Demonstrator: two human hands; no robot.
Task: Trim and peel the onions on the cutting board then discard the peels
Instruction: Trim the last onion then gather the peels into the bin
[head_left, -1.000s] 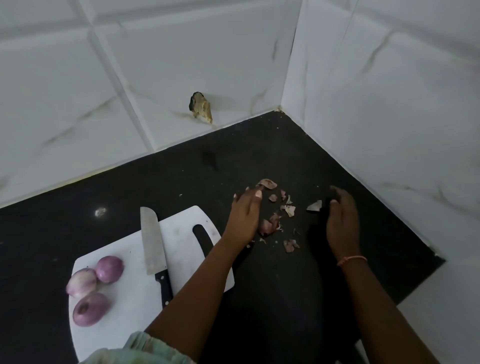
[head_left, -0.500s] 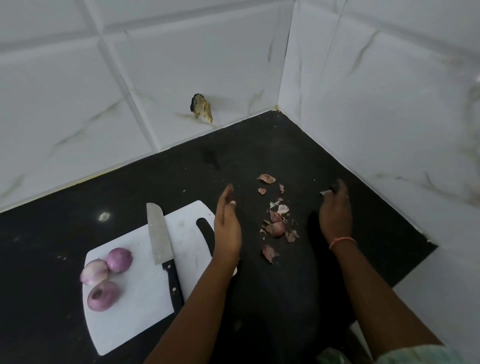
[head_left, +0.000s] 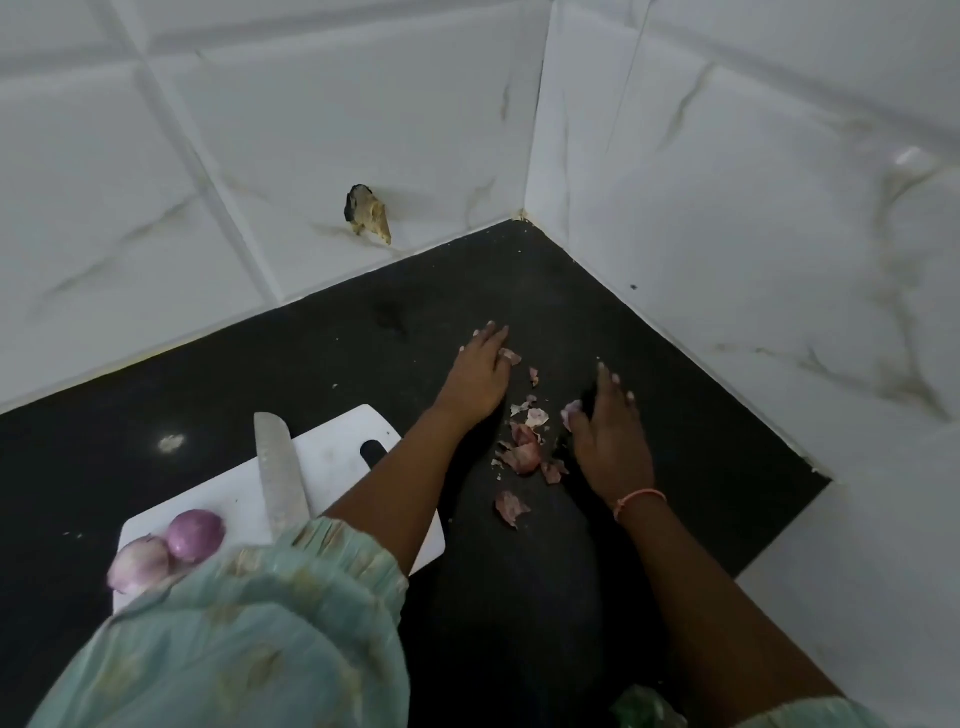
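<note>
Your left hand (head_left: 479, 382) and right hand (head_left: 609, 437), both flat and seemingly empty, flanked the onion peels (head_left: 524, 451) strewn lengthwise between them on the worktop (head_left: 311, 364).

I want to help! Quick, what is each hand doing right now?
Left hand: open, fingers straight, flat on the counter beside the peels.
Right hand: open, holding nothing, touching the peels.

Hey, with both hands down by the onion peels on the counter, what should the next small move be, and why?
Probably sweep both hands together: the left hand and right hand lie open either side of the peels, which are scattered loose on the black counter.
</note>
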